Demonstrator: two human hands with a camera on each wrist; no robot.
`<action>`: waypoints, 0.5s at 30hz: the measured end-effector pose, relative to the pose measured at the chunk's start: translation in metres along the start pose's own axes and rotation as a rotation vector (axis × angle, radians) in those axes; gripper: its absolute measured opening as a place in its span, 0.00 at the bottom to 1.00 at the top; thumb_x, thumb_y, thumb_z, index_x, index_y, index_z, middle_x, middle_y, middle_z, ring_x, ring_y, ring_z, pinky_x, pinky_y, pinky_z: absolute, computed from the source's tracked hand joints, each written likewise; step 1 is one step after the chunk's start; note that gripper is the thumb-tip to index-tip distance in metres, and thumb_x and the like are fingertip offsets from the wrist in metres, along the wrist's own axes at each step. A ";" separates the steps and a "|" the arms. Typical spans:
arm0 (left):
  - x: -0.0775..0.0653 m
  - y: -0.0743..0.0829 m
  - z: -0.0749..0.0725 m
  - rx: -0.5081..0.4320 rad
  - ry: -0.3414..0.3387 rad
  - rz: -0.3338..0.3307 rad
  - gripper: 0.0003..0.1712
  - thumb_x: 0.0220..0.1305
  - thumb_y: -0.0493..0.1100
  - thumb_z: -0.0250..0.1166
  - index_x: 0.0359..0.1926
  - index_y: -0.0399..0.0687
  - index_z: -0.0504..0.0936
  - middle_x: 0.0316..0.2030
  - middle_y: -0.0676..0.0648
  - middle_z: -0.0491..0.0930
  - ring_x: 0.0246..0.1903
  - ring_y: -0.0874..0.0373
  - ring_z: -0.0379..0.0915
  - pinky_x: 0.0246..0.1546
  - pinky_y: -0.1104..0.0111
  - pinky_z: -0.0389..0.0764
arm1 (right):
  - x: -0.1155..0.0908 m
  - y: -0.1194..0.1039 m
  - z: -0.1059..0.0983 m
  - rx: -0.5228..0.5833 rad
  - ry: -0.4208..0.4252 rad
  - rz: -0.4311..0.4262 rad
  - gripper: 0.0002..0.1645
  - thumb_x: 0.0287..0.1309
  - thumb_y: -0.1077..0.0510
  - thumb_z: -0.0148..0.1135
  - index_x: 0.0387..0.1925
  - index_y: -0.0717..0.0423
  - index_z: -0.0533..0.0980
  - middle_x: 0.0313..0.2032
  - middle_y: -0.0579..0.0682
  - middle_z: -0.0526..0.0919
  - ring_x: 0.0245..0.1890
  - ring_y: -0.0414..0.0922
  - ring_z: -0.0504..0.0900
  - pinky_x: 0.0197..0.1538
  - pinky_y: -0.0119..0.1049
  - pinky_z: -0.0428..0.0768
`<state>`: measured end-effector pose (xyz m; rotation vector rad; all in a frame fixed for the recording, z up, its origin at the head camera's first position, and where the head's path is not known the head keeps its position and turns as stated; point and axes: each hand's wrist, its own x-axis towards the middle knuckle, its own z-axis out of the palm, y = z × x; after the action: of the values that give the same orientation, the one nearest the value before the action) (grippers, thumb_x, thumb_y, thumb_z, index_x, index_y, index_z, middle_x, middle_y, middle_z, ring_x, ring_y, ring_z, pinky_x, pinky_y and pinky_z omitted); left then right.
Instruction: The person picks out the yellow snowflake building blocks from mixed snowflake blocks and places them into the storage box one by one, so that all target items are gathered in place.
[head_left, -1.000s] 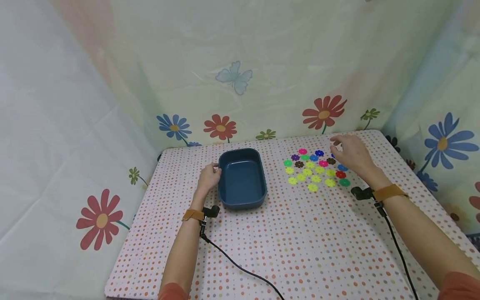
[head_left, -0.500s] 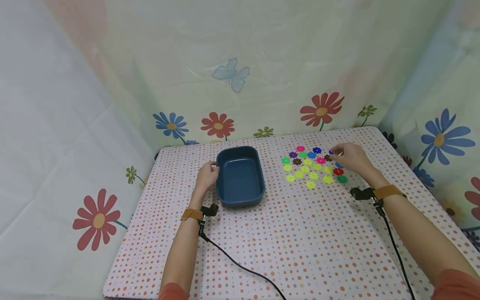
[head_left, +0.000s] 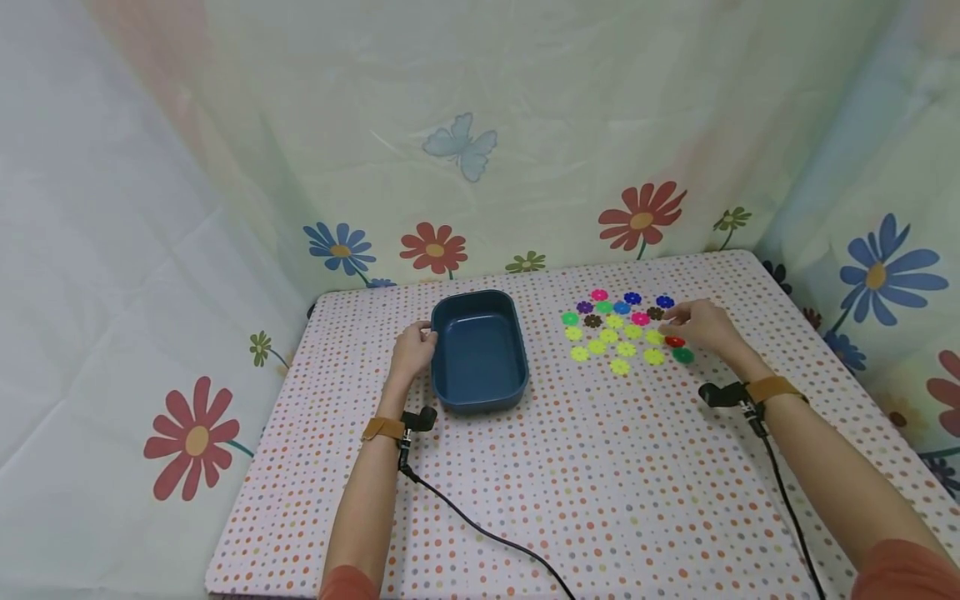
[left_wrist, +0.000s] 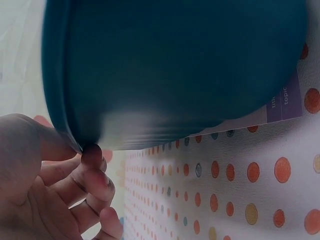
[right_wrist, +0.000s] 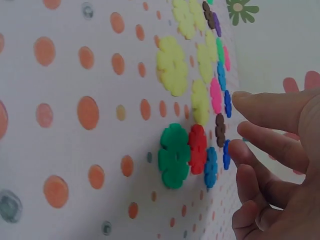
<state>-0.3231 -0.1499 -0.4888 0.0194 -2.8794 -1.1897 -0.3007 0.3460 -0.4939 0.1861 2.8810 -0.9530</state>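
A dark blue rectangular bin (head_left: 480,354) stands on the table left of the plastic flower-shaped pieces. My left hand (head_left: 412,350) pinches its left rim between thumb and fingers, as the left wrist view shows around the rim (left_wrist: 62,100). On the right, my right hand (head_left: 701,325) hovers over the right edge of the pieces. Its thumb and fingers are apart with nothing between them. Nearest to it are a dark blue piece (head_left: 664,302), a red piece (head_left: 675,342), a green piece (right_wrist: 174,156) and a light blue piece (right_wrist: 210,167), the last hidden by the hand in the head view.
Several yellow pieces (head_left: 626,349) lie with pink, purple, brown and green ones in a loose flat group. A dotted cloth covers the table (head_left: 570,500). Flowered curtains (head_left: 540,125) stand behind and at the sides. A cable (head_left: 487,533) trails from each wrist camera.
My right hand came down to the dark blue piece, then moved slightly nearer, off it, leaving that piece in view on the table. My left hand has stayed at the bin's rim.
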 end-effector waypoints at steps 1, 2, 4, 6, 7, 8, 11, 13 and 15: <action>0.000 0.000 0.000 -0.004 0.000 -0.001 0.24 0.77 0.44 0.54 0.68 0.37 0.73 0.35 0.42 0.79 0.27 0.55 0.73 0.27 0.66 0.71 | 0.000 0.000 0.001 -0.003 -0.002 -0.002 0.28 0.67 0.51 0.66 0.56 0.70 0.75 0.47 0.69 0.76 0.42 0.60 0.74 0.42 0.50 0.75; 0.000 0.000 0.000 -0.007 0.001 -0.003 0.24 0.77 0.44 0.54 0.68 0.37 0.73 0.35 0.42 0.79 0.27 0.55 0.73 0.27 0.66 0.71 | 0.000 0.000 0.002 -0.008 -0.003 -0.006 0.28 0.67 0.51 0.66 0.56 0.70 0.75 0.47 0.68 0.76 0.41 0.60 0.74 0.41 0.48 0.75; 0.000 -0.001 0.001 -0.010 -0.001 -0.006 0.24 0.77 0.44 0.54 0.68 0.38 0.73 0.35 0.43 0.79 0.27 0.55 0.73 0.27 0.66 0.71 | 0.001 0.001 0.004 -0.020 0.006 -0.014 0.27 0.66 0.51 0.66 0.54 0.70 0.76 0.45 0.67 0.77 0.40 0.58 0.74 0.38 0.46 0.75; 0.000 -0.001 0.001 -0.012 -0.003 -0.010 0.24 0.77 0.44 0.54 0.68 0.38 0.73 0.35 0.43 0.79 0.27 0.56 0.73 0.27 0.66 0.71 | 0.001 0.002 0.007 -0.024 0.011 -0.024 0.25 0.66 0.52 0.66 0.53 0.70 0.77 0.44 0.66 0.78 0.39 0.57 0.74 0.37 0.45 0.74; 0.001 -0.001 0.001 -0.013 -0.004 -0.011 0.24 0.77 0.44 0.54 0.68 0.38 0.73 0.34 0.43 0.79 0.27 0.56 0.72 0.26 0.66 0.71 | 0.002 0.002 0.008 -0.025 0.013 -0.026 0.25 0.65 0.52 0.67 0.52 0.70 0.78 0.43 0.66 0.78 0.39 0.57 0.74 0.37 0.45 0.74; 0.001 -0.001 0.001 -0.013 -0.004 -0.012 0.24 0.77 0.44 0.54 0.68 0.38 0.73 0.34 0.43 0.79 0.26 0.56 0.72 0.26 0.66 0.70 | 0.002 0.003 0.009 -0.023 0.011 -0.027 0.25 0.65 0.52 0.67 0.52 0.70 0.78 0.43 0.66 0.78 0.39 0.57 0.75 0.38 0.46 0.74; 0.001 -0.001 0.001 -0.018 -0.003 -0.009 0.24 0.77 0.44 0.55 0.68 0.38 0.73 0.33 0.43 0.78 0.25 0.55 0.72 0.25 0.66 0.70 | 0.003 0.005 0.011 -0.021 -0.003 -0.029 0.25 0.65 0.53 0.67 0.52 0.70 0.77 0.44 0.66 0.78 0.40 0.57 0.75 0.40 0.47 0.74; 0.001 -0.001 0.001 -0.020 0.000 -0.006 0.24 0.77 0.43 0.55 0.68 0.37 0.73 0.33 0.43 0.78 0.25 0.56 0.71 0.25 0.66 0.70 | 0.004 0.006 0.012 -0.024 -0.014 -0.029 0.25 0.64 0.53 0.67 0.52 0.70 0.77 0.43 0.65 0.80 0.39 0.56 0.77 0.40 0.47 0.75; 0.001 -0.001 0.001 -0.020 0.001 -0.004 0.24 0.77 0.43 0.55 0.67 0.37 0.73 0.33 0.44 0.78 0.24 0.56 0.71 0.25 0.66 0.70 | 0.005 0.007 0.013 -0.030 -0.020 -0.028 0.26 0.63 0.53 0.68 0.52 0.71 0.77 0.41 0.64 0.81 0.39 0.56 0.78 0.41 0.48 0.75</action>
<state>-0.3239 -0.1493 -0.4902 0.0250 -2.8673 -1.2193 -0.3035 0.3445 -0.5093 0.1339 2.8849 -0.9096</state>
